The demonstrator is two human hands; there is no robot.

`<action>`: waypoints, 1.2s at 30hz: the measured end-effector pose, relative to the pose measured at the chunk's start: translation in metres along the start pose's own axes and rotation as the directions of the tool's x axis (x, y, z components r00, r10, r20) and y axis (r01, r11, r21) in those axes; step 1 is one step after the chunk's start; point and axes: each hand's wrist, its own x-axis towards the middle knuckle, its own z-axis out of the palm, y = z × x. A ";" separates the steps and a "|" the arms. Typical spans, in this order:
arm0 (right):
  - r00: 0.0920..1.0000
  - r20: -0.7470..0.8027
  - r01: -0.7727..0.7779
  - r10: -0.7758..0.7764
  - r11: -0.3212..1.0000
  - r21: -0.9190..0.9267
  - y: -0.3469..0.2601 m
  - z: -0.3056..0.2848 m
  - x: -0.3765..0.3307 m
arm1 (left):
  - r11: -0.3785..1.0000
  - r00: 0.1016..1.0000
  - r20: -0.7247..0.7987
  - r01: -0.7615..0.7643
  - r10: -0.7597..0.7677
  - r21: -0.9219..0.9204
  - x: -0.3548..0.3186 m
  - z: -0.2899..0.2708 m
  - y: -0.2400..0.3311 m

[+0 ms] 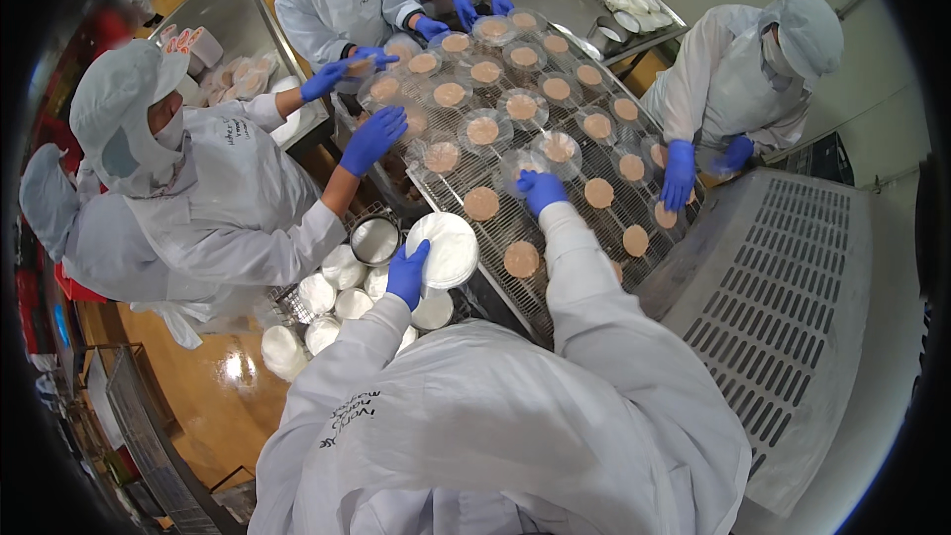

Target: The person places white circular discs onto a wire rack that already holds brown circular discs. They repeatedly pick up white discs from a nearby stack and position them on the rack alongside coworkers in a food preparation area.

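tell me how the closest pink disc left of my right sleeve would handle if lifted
The pink disc is probably light, since it looks thin. Its slightly uneven edge suggests it may be soft and tear easily. It seems unlikely to roll, as it lies flat on the wire mesh.

Dark handwriting (pixel 351 420) slants in several lines across the white apron (pixel 515 426) at the lower center of our frame. At left, we see smaller lettering (pixel 236 134) on a co-worker's apron (pixel 223 176). Near the top, we find one tiny mark (pixel 365 1) on another bib (pixel 342 18), too small to make out.
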 end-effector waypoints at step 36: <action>0.957 0.089 0.250 -0.278 0.938 0.242 -0.116 0.013 -0.024 | 0.996 0.994 0.094 -0.042 0.049 -0.074 0.037 0.026 0.027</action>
